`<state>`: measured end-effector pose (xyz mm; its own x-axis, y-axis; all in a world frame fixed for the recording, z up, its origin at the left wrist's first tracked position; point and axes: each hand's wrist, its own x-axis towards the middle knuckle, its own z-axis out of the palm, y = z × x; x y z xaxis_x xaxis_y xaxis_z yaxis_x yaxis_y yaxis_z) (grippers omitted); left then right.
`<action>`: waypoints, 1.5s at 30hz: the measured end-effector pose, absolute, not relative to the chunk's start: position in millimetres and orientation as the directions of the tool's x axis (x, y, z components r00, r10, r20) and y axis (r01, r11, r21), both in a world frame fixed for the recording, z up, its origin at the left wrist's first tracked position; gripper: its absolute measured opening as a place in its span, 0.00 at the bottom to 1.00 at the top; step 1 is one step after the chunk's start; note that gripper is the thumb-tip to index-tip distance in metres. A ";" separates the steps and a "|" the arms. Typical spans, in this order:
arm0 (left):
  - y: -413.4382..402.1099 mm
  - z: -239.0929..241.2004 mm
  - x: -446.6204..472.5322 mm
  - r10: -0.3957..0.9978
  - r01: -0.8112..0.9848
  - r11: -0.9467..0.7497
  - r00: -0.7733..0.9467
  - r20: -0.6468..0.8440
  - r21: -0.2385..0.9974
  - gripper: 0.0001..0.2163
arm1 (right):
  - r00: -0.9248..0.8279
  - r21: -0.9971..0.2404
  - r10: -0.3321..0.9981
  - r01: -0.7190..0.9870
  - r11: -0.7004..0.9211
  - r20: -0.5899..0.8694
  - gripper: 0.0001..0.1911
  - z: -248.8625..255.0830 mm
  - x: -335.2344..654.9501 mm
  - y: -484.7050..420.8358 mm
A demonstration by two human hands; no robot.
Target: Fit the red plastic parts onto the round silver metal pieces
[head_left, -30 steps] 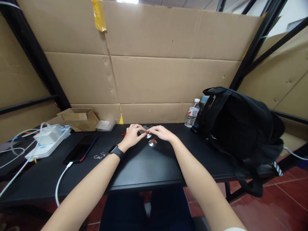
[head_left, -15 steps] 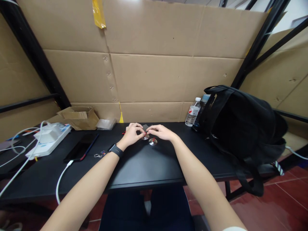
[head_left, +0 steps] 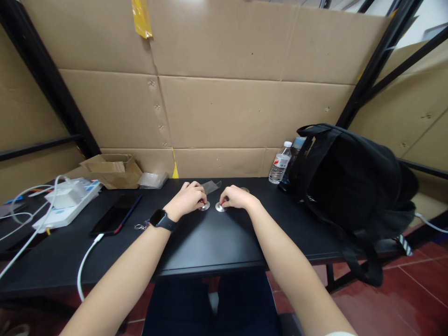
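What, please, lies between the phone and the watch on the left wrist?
The head view shows what looks like a small keyring between the phone and the watch, on the black tabletop.

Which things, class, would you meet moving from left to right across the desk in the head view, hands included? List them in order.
Power strip, phone, left hand, left silver disc, right silver disc, right hand, clear water bottle, black backpack.
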<state>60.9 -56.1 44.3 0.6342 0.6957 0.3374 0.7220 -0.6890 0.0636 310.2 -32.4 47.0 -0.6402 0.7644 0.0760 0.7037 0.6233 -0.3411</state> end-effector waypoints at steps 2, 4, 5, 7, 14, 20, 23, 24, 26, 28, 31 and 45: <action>-58.3 46.0 63.3 0.703 0.738 -0.674 0.623 0.342 0.041 0.06 | -0.630 -0.338 0.772 0.710 0.618 0.088 0.06 43.6 308.7 -31.4; -58.5 46.3 64.1 0.709 0.751 -0.660 0.615 0.345 0.015 0.07 | -0.612 -0.348 0.784 0.717 0.603 0.097 0.06 41.5 306.3 -31.8; -58.1 46.0 64.2 0.708 0.754 -0.657 0.616 0.346 0.004 0.07 | -0.601 -0.359 0.793 0.721 0.593 0.100 0.06 41.1 304.9 -32.5; -57.4 44.9 64.3 0.707 0.756 -0.654 0.616 0.348 -0.011 0.07 | -0.583 -0.381 0.806 0.726 0.572 0.100 0.06 41.4 302.4 -34.3; -61.3 43.8 69.9 0.710 0.769 -0.636 0.614 0.345 -0.059 0.07 | -0.597 -0.386 0.794 0.711 0.588 0.111 0.07 48.3 300.4 -41.2; -58.6 38.2 71.4 0.718 0.776 -0.616 0.625 0.308 -0.137 0.06 | -0.639 -0.361 0.759 0.683 0.635 0.124 0.10 47.5 297.6 -44.0; -57.0 34.7 71.9 0.712 0.764 -0.624 0.643 0.283 -0.164 0.06 | -0.626 -0.356 0.772 0.701 0.619 0.111 0.12 45.5 297.4 -44.1; -57.1 33.9 72.0 0.704 0.756 -0.631 0.652 0.282 -0.171 0.07 | -0.620 -0.355 0.777 0.705 0.614 0.110 0.13 45.1 298.0 -43.8; -57.9 33.0 71.7 0.683 0.742 -0.646 0.667 0.298 -0.180 0.08 | -0.613 -0.359 0.781 0.707 0.610 0.120 0.15 44.6 299.8 -43.0; -58.5 32.8 70.8 0.668 0.738 -0.654 0.666 0.332 -0.167 0.10 | -0.606 -0.375 0.783 0.699 0.609 0.143 0.16 44.7 302.0 -41.9; -56.9 33.7 68.4 0.664 0.746 -0.660 0.631 0.400 -0.081 0.10 | -0.597 -0.463 0.773 0.635 0.619 0.215 0.16 44.9 303.5 -39.5; -43.1 34.1 74.1 0.690 0.661 -0.654 0.321 0.648 0.369 0.08 | -0.171 -0.870 0.854 -0.054 0.489 0.491 0.15 51.5 285.4 -36.0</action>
